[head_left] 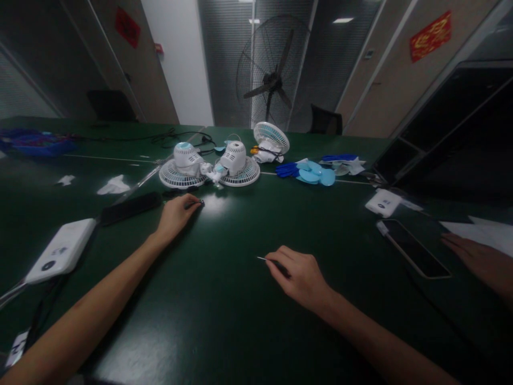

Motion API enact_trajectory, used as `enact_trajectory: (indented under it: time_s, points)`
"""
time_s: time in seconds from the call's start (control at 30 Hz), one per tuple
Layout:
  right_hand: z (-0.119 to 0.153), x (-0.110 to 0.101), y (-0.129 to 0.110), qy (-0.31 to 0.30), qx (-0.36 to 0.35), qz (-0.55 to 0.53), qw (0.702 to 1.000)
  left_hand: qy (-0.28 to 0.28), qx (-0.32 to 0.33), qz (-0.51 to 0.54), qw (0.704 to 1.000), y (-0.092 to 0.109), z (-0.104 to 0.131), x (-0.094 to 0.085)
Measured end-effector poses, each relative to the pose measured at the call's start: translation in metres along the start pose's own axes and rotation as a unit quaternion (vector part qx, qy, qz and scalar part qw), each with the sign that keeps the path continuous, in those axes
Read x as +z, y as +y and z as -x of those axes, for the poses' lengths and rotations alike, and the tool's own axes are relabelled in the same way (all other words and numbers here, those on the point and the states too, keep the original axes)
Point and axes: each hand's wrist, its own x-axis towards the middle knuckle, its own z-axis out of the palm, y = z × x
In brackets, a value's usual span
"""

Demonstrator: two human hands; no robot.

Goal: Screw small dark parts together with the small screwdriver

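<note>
My left hand (176, 215) rests low over the green table, its fingers closed around a small dark piece (202, 202) whose kind I cannot make out. Just beyond it, two white fan heads (189, 160) lie grille-down side by side. A black strip-like object (130, 208) is to the left of that hand. Nearer the middle, my right hand (298, 274) pinches a thin, pale, pin-like stick (261, 258) between thumb and fingers. Its tip points left, and the rest is hidden in the hand.
A third white fan (271, 140) stands tilted farther back. Light-blue fan blades (316, 174) lie near blue gloves (287, 170). Phone (414, 248) and white power bank (383, 202) are at right, beside another person's hand (479, 259). Another white power bank (62, 251) lies left.
</note>
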Motion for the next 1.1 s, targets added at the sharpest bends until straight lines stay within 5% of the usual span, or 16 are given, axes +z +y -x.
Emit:
enact_trajectory:
  time_s: [0.83, 0.93, 1.1]
  points:
    - [0.0, 0.001, -0.001, 0.007, 0.003, 0.009, 1.0, -0.022, 0.019, -0.083, 0.996, 0.008, 0.002, -0.002]
    - [0.0, 0.001, -0.001, 0.001, 0.007, 0.009, 1.0, -0.053, 0.034, -0.049, 0.997, 0.013, 0.001, -0.004]
    - [-0.001, 0.001, 0.0, -0.01, 0.009, 0.004, 1.0, -0.197, 0.097, 0.066, 0.973, 0.05, 0.007, -0.006]
